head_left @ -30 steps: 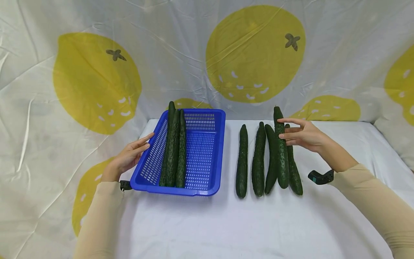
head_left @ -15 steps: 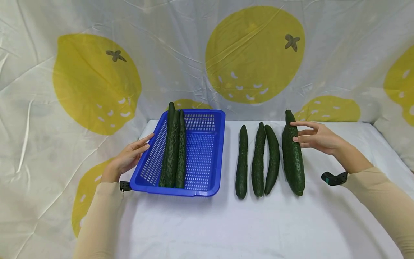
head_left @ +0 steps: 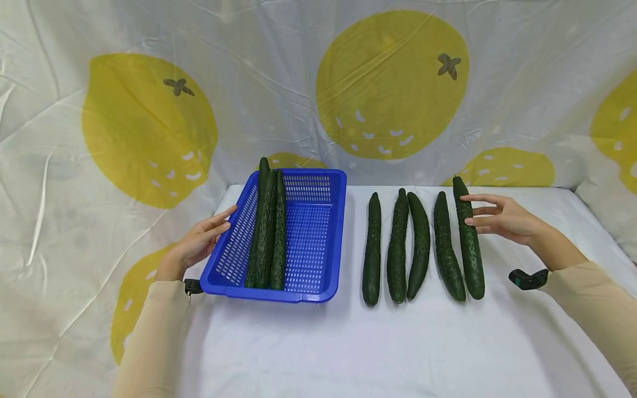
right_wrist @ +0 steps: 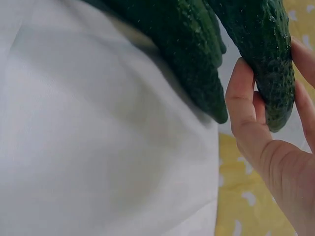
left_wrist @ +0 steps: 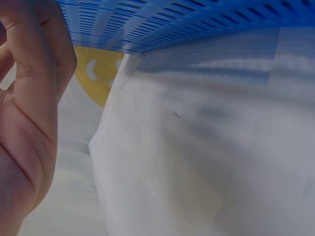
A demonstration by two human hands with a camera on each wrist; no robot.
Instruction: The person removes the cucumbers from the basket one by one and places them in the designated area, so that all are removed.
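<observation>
Cucumber at the right end of the row, pinched toward its far end between thumb and fingers of the right hand; resting on the white cloth or just above, cannot tell. Close by to the left, four other cucumbers. Farther left, left hand with fingers extended and apart, tips at the left rim of a blue basket, three more cucumbers along its left side.

The head view was bright and evenly lit, with faint sheen on the backdrop and soft shadows on the table near the basket. The wrist views were dimmer and greyer.
</observation>
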